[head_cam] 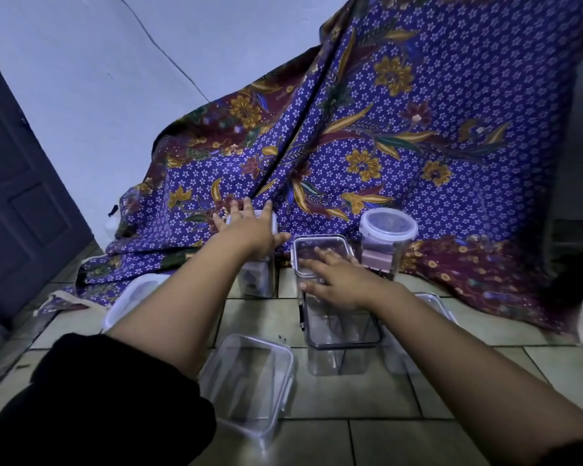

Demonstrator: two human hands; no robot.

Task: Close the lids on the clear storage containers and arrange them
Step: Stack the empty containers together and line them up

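Clear storage containers on a tiled floor, seen from the head camera. A tall rectangular container of transparent hard plastic stands at centre, its flat lid seated on top with latch tabs at the rim; its interior looks bare. The right hand lies flat on this lid, fingers spread and extended — pressing, not gripping. Just to its left stands a second tall container holding dark contents that cannot be made out; the left hand rests over its top, fingers splayed open, and whether they clasp the lid cannot be told. A black sleeve covers the left upper arm. Behind and to the right, a round canister with a translucent lid holds a pale pink block. In the foreground lies a shallow rounded-rectangle container, frosted-clear with side clips. A blue floral batik cloth drapes behind the group.
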